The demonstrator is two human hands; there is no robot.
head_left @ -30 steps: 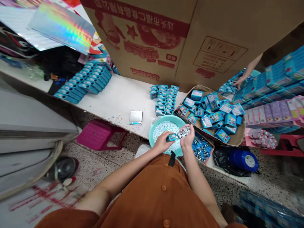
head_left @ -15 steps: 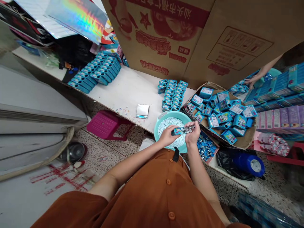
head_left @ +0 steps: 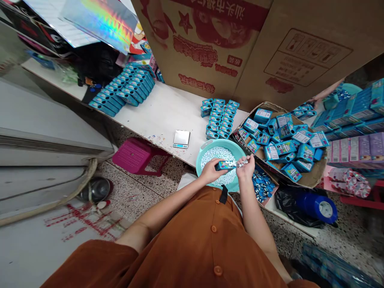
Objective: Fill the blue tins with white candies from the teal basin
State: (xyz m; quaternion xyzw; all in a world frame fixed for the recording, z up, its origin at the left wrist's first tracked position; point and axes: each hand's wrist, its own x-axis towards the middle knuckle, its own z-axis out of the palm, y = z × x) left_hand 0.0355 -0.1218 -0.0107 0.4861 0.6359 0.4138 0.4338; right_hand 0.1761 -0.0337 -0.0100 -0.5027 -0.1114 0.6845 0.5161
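My left hand [head_left: 210,173] is closed around a small blue candy box [head_left: 222,166], held on its side over a turquoise basin [head_left: 198,160]. White candies show at the box's right end. Cupped beside that end, my right hand [head_left: 246,169] holds several small white candies [head_left: 241,161]. A layer of white pellet-like candies [head_left: 216,153] covers the bottom of the basin under both hands. Right of the basin, a shallow carton holds shiny blue-and-silver pieces [head_left: 263,185]; their kind is too small to tell.
An open carton [head_left: 318,170] heaped with blue boxes stands at right. Rows of blue boxes [head_left: 219,118] stand behind the basin, more [head_left: 126,86] at left. A digital scale [head_left: 181,138] lies on the white table. A large carton [head_left: 228,52] rises behind; another person's arm [head_left: 325,94] shows beyond it.
My right hand has shifted slightly right and fewer candies show in it. More white candies lie at the box's end. The other person's hand has moved partly out of sight.
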